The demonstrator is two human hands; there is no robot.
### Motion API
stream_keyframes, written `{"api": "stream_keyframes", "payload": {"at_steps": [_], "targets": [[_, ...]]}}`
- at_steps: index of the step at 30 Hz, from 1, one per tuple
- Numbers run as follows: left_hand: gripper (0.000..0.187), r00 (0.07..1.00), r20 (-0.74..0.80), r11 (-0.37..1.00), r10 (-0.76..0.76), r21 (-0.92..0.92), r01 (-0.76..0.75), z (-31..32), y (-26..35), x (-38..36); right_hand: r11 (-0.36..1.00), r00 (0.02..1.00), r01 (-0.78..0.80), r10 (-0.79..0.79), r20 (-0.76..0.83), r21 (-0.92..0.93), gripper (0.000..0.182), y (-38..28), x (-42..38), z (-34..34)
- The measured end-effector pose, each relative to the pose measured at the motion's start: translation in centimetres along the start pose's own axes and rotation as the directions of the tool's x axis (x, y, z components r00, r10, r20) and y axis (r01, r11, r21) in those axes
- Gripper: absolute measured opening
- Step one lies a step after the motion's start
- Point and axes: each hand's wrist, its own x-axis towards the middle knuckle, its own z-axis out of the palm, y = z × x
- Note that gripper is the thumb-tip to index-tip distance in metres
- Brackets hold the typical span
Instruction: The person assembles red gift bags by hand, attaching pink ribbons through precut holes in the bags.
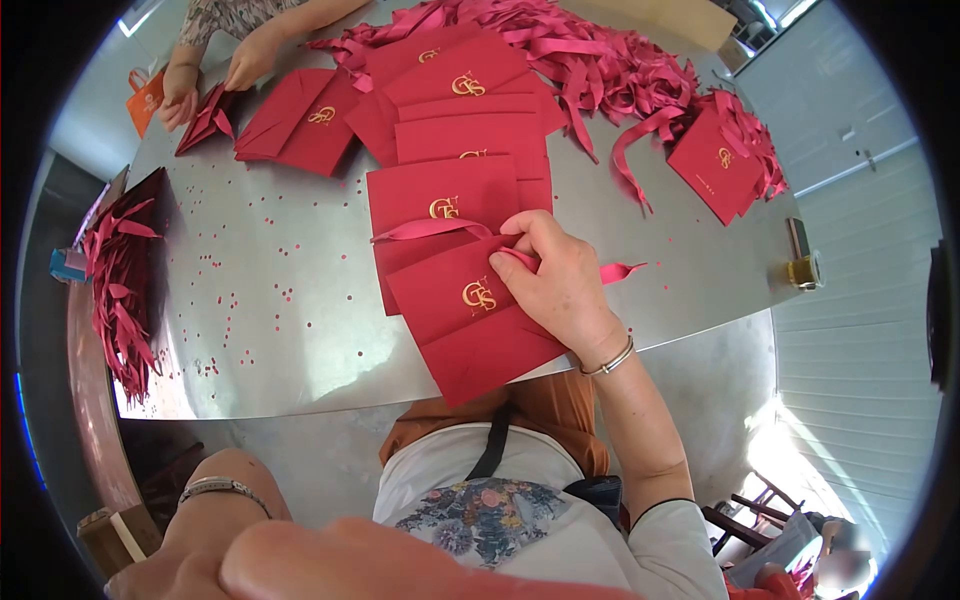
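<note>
My right hand (pixel 555 275) is closed at the upper edge of a red paper bag (pixel 470 330) with a gold logo. Between its thumb and fingers is a pink ribbon (pixel 430 229), with one end reaching left and another showing past the hand on the right. That bag overlaps another red bag (pixel 395 200) in a row of similar bags. My left hand (pixel 330 560) is raised close to the camera at the bottom, blurred, its fingers not distinct. A reddish strip (pixel 550 588) shows beside it; I cannot tell whether the hand holds it.
Loose pink ribbons (pixel 620 80) heap at the back of the metal table (pixel 300 340). Ribboned bags stack at the left (pixel 125 290) and right (pixel 715 165). Across the table, another person's hands (pixel 250 62) handle a red bag (pixel 205 120). Small red dots are scattered about.
</note>
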Motion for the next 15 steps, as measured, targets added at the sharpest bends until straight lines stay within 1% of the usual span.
{"api": "stream_keyframes", "payload": {"at_steps": [4,5,8,9,10,11,12,13,14,15], "targets": [[0.014,0.998,-0.007,0.997,-0.056,-0.058,0.055,1.4,-0.1,0.9,1.000,1.000,-0.010,0.010,0.005,0.010,0.024,0.3,-0.1,0.1],[0.014,0.998,-0.004,0.995,-0.066,-0.073,0.066,3.9,-0.7,2.0,1.000,1.000,-0.008,0.008,0.000,0.026,0.024,0.3,0.0,0.2],[0.015,0.995,0.005,0.988,-0.104,-0.115,0.104,5.0,-1.2,3.2,1.000,1.000,-0.009,0.009,0.006,0.007,0.025,0.3,0.0,0.1],[0.015,0.993,-0.001,0.985,-0.119,-0.126,0.118,9.3,-1.1,5.1,1.000,1.000,-0.006,0.006,0.014,0.005,0.025,0.2,0.0,-0.1],[0.015,0.991,0.000,0.982,-0.135,-0.133,0.134,5.8,-2.0,4.8,1.000,1.000,-0.006,0.006,0.017,-0.007,0.025,0.0,-0.1,-0.2],[0.015,0.989,0.004,0.980,-0.146,-0.137,0.145,9.1,-1.8,6.5,1.000,1.000,-0.002,0.002,0.015,-0.017,0.025,-0.3,0.0,-0.2],[0.015,0.988,0.009,0.978,-0.157,-0.141,0.157,7.5,-0.9,5.8,1.000,1.000,-0.001,0.001,0.014,-0.009,0.025,-0.4,0.0,-0.3],[0.015,0.986,0.014,0.975,-0.168,-0.146,0.168,7.3,-0.9,5.6,0.999,1.000,0.009,-0.008,0.022,-0.035,0.025,-0.4,0.0,-0.4],[0.020,0.937,0.143,0.945,-0.319,0.120,0.304,8.1,-2.1,6.0,0.998,0.999,0.018,-0.016,0.029,-0.062,0.025,-0.4,0.0,-0.4],[0.027,0.911,0.158,0.883,-0.381,0.353,0.308,9.4,-4.1,5.6,0.998,0.999,0.017,-0.015,0.028,-0.057,0.025,-0.4,0.0,-0.4]]}}
